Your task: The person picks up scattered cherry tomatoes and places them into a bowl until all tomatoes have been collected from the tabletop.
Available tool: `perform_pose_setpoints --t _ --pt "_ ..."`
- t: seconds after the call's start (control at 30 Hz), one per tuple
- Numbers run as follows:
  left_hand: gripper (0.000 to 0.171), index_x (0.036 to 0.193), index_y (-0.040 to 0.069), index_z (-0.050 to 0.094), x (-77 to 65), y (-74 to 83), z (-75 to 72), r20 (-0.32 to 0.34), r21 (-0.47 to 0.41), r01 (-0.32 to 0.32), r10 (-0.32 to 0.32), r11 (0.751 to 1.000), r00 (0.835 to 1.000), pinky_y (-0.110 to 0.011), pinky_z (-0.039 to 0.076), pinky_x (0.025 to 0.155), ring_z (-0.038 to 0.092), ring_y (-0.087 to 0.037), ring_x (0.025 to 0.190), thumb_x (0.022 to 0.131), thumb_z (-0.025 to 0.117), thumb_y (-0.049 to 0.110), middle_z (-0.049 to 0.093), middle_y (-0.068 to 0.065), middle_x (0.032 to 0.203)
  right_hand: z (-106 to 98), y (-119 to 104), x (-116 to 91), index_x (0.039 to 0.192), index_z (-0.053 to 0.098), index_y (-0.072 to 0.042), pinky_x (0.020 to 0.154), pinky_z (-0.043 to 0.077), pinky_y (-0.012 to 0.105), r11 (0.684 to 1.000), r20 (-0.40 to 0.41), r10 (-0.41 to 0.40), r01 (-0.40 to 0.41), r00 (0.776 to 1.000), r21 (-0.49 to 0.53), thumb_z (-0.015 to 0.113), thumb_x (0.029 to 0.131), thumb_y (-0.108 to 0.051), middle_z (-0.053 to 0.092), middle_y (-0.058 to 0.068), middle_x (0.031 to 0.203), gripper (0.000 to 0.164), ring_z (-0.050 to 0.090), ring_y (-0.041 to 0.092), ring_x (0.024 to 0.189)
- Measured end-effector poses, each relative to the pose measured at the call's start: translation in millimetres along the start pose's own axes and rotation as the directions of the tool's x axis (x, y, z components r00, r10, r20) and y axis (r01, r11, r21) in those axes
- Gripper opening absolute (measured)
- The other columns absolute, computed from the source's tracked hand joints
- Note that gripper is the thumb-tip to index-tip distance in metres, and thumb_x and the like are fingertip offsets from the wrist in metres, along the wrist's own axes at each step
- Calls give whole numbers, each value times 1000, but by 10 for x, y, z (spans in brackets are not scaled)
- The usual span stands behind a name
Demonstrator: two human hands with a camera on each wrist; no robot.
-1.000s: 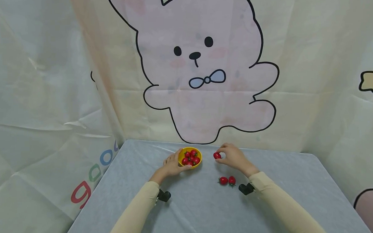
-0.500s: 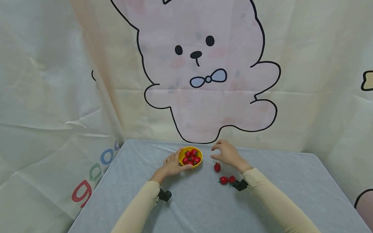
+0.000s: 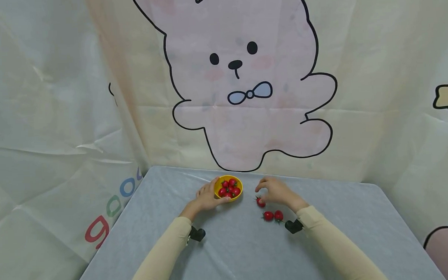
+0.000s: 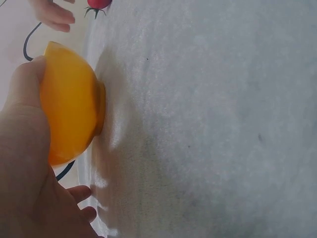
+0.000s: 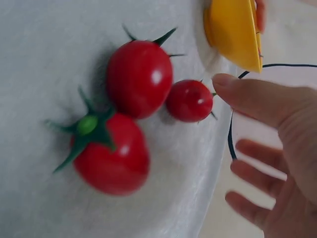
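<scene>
My left hand [image 3: 208, 198] holds a small yellow bowl [image 4: 69, 109] from its left side, thumb at the near rim. Several red cherry tomatoes [image 3: 232, 183] with green stems lie in the bowl. To the right, my right hand [image 3: 279, 191] is over a loose cherry tomato [image 3: 261, 203], its thumb right by the fruit. In the right wrist view that tomato [image 5: 189, 101] lies on the cloth with its stem toward the thumb, and the fingers are spread apart. Nearer to me, two more cherry tomatoes [image 3: 268, 216] sit side by side on the table.
A pale grey-blue cloth covers the table [image 3: 227, 247]. Behind it hangs a cream backdrop [image 3: 376, 143] with a printed cartoon bear, and another sheet [image 3: 54, 170] hangs at the left. A black wrist camera [image 3: 293, 226] is worn on my right wrist.
My right hand pinched a cherry tomato one second ago, then let it go on the cloth. Since then the hand has lowered back toward it. My left hand stays on the bowl.
</scene>
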State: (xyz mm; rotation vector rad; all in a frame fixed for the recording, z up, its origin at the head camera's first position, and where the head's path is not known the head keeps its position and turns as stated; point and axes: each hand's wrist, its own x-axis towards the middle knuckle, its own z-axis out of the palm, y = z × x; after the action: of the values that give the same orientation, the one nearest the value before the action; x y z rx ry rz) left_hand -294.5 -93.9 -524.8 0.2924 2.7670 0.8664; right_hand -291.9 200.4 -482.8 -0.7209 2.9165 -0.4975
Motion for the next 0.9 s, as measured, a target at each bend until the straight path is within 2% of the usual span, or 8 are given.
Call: perform_pose_setpoints --t 0.2,0.37,0.67,0.9 --pt "103 159 24 12 -14 12 -12 -3 3 -2 2 1000 1000 -62 19 118 26 -42 147 82 63 69 30 -19 160 32 68 -42 108 76 -18 101 47 55 999 79 -28 25 996 38 82 79 -15 58 13 132 30 52 34 122" --pt "103 159 23 13 -21 16 -12 -1 6 0 0 1000 1000 -62 19 118 27 -43 146 82 63 69 30 -19 159 92 149 -62 111 75 -18 103 47 52 999 63 2 -5 998 36 84 78 -21 60 11 130 35 54 30 122" --pt "103 159 24 13 -4 0 11 1 5 5 -5 1000 1000 -62 19 118 27 -43 146 82 63 71 30 -19 159 174 205 -77 112 76 -15 97 51 48 999 22 -29 30 999 -29 85 77 -23 64 7 120 37 57 26 112" --pt "104 159 23 13 -1 -5 10 -2 3 3 -3 1000 1000 -62 19 118 27 -42 146 82 63 70 30 -19 159 212 171 -60 104 77 -18 97 51 45 999 -10 -33 33 999 -42 86 75 -33 65 1 113 35 58 21 107"
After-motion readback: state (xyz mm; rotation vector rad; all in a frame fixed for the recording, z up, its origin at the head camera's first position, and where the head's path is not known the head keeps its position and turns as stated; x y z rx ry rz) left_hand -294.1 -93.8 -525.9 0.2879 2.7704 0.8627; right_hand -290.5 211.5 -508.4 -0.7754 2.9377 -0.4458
